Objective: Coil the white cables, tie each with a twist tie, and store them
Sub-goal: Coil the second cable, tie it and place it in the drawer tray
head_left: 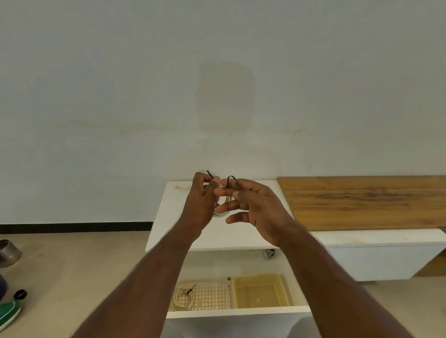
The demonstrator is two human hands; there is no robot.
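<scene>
My left hand (201, 198) holds a coiled white cable (222, 212) above the white cabinet top (168, 221); most of the coil is hidden behind my fingers. A black twist tie (231, 180) arches over the coil, one end pinched by my left fingers, the other by my right hand (253, 208). Another white cable (182, 187) lies loose at the back of the cabinet top. In the open drawer (237, 312) below, a tied white coil (182, 298) rests on a perforated tray (211, 297).
A yellow plastic bin (260, 291) sits in the drawer to the right of the tray. A wooden board (369, 201) covers the low cabinet on the right. On the floor at left are a metal pot (5, 252), a green shoe (5, 314) and a black cap (20, 294).
</scene>
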